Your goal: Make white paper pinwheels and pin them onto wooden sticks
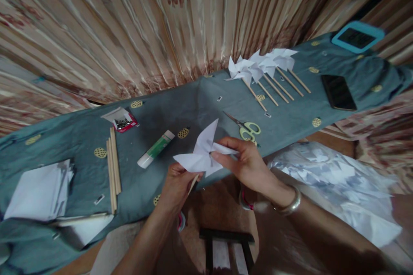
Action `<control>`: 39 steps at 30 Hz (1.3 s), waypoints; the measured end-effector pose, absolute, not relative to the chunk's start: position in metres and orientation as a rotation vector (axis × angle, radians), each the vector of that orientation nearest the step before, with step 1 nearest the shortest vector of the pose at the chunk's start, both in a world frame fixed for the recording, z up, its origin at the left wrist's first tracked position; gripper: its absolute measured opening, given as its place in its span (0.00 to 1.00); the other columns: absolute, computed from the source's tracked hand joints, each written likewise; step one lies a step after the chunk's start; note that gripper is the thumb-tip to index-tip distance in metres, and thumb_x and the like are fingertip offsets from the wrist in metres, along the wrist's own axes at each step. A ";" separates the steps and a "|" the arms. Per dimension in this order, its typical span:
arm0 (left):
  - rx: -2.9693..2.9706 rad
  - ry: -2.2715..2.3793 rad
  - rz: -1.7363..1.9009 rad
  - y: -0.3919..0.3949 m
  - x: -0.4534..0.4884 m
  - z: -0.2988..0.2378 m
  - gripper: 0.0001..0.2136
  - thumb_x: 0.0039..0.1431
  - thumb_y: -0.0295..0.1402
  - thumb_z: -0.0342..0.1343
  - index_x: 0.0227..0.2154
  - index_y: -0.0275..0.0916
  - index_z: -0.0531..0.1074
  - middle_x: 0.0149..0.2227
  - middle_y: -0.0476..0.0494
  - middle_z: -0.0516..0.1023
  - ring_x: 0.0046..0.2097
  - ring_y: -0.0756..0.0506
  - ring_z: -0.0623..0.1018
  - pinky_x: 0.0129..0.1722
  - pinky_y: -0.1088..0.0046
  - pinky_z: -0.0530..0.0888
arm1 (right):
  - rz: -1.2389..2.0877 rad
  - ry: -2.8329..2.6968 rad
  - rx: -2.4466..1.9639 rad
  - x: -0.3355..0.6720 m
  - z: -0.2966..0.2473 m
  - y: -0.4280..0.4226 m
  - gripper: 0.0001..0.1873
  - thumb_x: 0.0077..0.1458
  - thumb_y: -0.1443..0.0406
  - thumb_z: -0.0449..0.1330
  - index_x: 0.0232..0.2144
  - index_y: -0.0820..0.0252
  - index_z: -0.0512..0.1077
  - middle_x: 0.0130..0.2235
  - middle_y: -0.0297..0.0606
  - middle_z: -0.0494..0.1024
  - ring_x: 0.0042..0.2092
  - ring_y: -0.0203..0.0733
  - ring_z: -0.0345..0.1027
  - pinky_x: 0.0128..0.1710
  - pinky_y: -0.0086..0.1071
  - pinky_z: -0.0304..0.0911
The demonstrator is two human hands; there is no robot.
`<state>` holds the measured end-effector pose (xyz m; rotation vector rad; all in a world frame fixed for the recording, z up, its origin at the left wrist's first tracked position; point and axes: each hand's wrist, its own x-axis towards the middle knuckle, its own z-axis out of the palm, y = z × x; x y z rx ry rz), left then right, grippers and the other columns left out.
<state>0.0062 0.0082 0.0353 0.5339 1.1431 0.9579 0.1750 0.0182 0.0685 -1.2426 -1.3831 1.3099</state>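
Here we are, white pinwheel [201, 154] up in our hands, just right of the glue stick [156, 149]. Our left hand [177, 180] pinches the wooden handle [193, 184], and our right hand [250, 163] pinches the paper near the centre. Over to the glue stick's right, past the pinwheel, lie the scissors [248, 130], close to our right knuckles; farther beyond, a row of pinwheels [239, 71]. Left of the glue stick we've got loose sticks [112, 167], a pack of small metal pieces [124, 123] beyond, a paper stack [40, 189] farthest out. The table's near edge runs on our side of the glue stick; the curtain [145, 43] walls the far side; cloth [193, 103] stretches from glue stick towards the row.
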 end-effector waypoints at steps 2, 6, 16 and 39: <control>0.565 1.169 0.946 0.010 0.005 0.033 0.09 0.32 0.28 0.67 0.11 0.35 0.70 0.15 0.50 0.70 0.21 0.54 0.66 0.23 0.78 0.62 | 1.471 -1.222 -1.248 0.174 0.062 0.022 0.09 0.52 0.61 0.64 0.29 0.62 0.74 0.23 0.28 0.70 0.25 0.30 0.58 0.23 0.25 0.52; 0.650 1.222 0.957 0.011 0.005 0.029 0.12 0.36 0.33 0.68 0.11 0.35 0.71 0.15 0.51 0.68 0.21 0.54 0.64 0.24 0.78 0.60 | 1.621 -0.982 -1.257 0.170 0.051 0.029 0.11 0.45 0.60 0.69 0.28 0.62 0.74 0.22 0.27 0.71 0.24 0.29 0.58 0.23 0.25 0.52; 0.722 1.229 0.983 0.013 0.006 0.020 0.13 0.37 0.39 0.70 0.16 0.35 0.76 0.17 0.50 0.70 0.21 0.54 0.64 0.23 0.78 0.59 | 1.664 -0.831 -1.280 0.164 0.031 0.043 0.13 0.37 0.60 0.70 0.25 0.62 0.76 0.22 0.29 0.76 0.24 0.32 0.64 0.27 0.28 0.58; 0.555 1.138 0.894 0.003 0.016 0.024 0.23 0.27 0.42 0.75 0.29 0.35 0.82 0.21 0.48 0.77 0.21 0.55 0.70 0.22 0.80 0.66 | 1.640 -0.787 -1.245 0.178 0.032 0.050 0.15 0.33 0.59 0.71 0.26 0.60 0.77 0.23 0.30 0.76 0.25 0.34 0.63 0.27 0.29 0.58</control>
